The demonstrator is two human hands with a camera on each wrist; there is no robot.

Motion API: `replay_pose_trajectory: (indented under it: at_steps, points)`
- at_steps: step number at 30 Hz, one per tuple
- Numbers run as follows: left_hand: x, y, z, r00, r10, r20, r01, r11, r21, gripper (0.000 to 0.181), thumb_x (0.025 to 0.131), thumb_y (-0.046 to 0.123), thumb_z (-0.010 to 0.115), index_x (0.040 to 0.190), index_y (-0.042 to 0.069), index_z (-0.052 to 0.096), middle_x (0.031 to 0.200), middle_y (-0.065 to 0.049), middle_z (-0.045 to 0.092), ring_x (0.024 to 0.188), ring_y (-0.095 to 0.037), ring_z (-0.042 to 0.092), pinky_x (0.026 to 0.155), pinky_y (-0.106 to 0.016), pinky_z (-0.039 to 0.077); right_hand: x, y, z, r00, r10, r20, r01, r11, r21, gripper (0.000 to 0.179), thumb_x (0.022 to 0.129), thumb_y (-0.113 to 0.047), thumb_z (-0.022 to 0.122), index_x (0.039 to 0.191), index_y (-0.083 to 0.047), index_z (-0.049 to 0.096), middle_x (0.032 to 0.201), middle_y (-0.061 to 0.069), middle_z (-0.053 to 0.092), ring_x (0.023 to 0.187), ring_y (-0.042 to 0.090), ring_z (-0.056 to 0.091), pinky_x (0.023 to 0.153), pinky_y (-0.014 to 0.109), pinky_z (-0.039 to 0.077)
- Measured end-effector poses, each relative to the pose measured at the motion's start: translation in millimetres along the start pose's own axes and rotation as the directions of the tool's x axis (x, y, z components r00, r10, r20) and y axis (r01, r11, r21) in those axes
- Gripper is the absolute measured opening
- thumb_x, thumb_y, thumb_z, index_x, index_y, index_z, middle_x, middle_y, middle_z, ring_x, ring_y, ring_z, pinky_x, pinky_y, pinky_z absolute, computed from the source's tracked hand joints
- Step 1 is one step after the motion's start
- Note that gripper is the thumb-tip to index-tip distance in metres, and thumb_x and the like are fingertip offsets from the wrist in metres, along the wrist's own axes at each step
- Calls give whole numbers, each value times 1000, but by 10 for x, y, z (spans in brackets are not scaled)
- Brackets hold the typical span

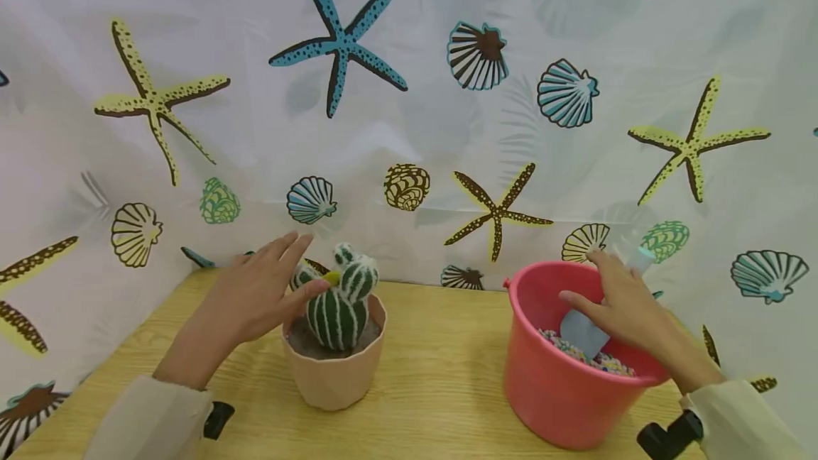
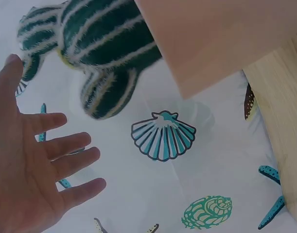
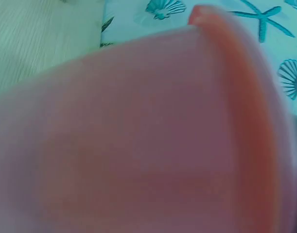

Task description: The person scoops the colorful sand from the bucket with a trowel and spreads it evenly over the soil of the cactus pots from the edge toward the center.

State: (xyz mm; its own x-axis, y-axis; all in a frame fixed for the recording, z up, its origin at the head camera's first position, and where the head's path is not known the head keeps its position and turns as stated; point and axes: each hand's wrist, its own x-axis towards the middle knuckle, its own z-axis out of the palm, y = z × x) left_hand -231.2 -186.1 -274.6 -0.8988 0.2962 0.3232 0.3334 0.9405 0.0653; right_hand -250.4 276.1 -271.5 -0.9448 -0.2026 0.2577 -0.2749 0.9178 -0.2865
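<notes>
A potted cactus [image 1: 339, 318], green with fuzzy white stripes, stands in a pale peach pot [image 1: 332, 378]. My left hand [image 1: 258, 297] hovers at its left side, fingers extended, the thumb overlapping the cactus in the head view. In the left wrist view the same hand [image 2: 26, 160] has spread fingers and holds nothing. My right hand [image 1: 629, 307] reaches over a red bucket [image 1: 562, 396], thumb and fingers apart. A light blue shovel [image 1: 581, 333] leans inside, its blade among small multicoloured beads [image 1: 613, 364]; its handle passes behind the hand. The bucket's wall [image 3: 138, 136] fills the right wrist view.
Pot and bucket stand apart on a light wooden table [image 1: 441, 375]. A white cloth [image 1: 409, 133] printed with starfish and shells hangs behind the table and along its sides.
</notes>
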Motion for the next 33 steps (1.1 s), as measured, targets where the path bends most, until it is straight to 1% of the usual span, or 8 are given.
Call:
replay_pose_trajectory:
  at_steps: [4,7,13,16,21,24,26,33]
  points:
    - [-78,55,-2,997,10,-76,-11,1000,-11,72,97,57,39,146,6,34,141,-22,45,122,-41,49,88,-62,44,-99,48,-50,999,1,-46,1,999,39,83,87,-40,67,143,6,28,138,31,40,122,50,41,92,64,44]
    - [-143,110,8,985,20,-173,-21,1000,-1,63,97,50,47,139,3,44,128,-21,55,109,-38,58,78,-54,50,-145,94,-84,994,21,-104,-14,998,62,70,90,-30,65,137,10,33,133,33,45,118,50,46,89,62,47]
    - [-194,252,54,928,99,-359,-91,995,41,41,89,30,66,117,1,59,101,-16,63,81,-29,64,67,-44,54,-135,233,-185,977,85,-197,-54,986,157,53,95,-21,57,132,12,37,124,34,51,113,49,51,90,60,47]
    - [-185,316,80,879,146,-453,-132,989,62,27,85,21,67,103,2,62,89,-11,61,68,-23,60,60,-39,52,-123,313,-197,957,170,-234,-127,974,189,52,96,-23,53,131,12,36,121,34,52,109,50,52,84,58,51]
    - [-174,466,153,763,181,-620,-181,981,63,10,80,12,61,78,6,54,70,-2,48,51,-10,39,46,-25,34,-93,419,-133,887,391,-246,-311,899,310,59,94,-23,52,134,14,27,121,34,46,108,50,51,81,56,53]
    - [-158,607,221,728,177,-662,-207,978,33,12,80,12,57,72,10,49,66,2,42,51,-7,34,45,-20,29,-54,458,-93,858,477,-189,-378,837,395,67,94,-23,51,140,13,17,130,35,39,116,50,46,91,57,48]
    - [-132,716,282,729,179,-661,-229,973,10,13,81,13,56,70,12,49,65,4,41,51,-5,34,45,-18,28,-20,480,-88,859,496,-127,-402,807,433,73,95,-24,49,144,12,9,138,36,32,124,51,40,98,60,43]
    - [7,1094,499,818,166,-551,-271,956,-114,16,82,15,67,74,16,53,67,9,44,54,-1,35,48,-14,32,75,537,-36,874,480,-78,-390,788,476,72,98,-26,47,145,13,9,142,39,31,129,51,37,105,58,36]
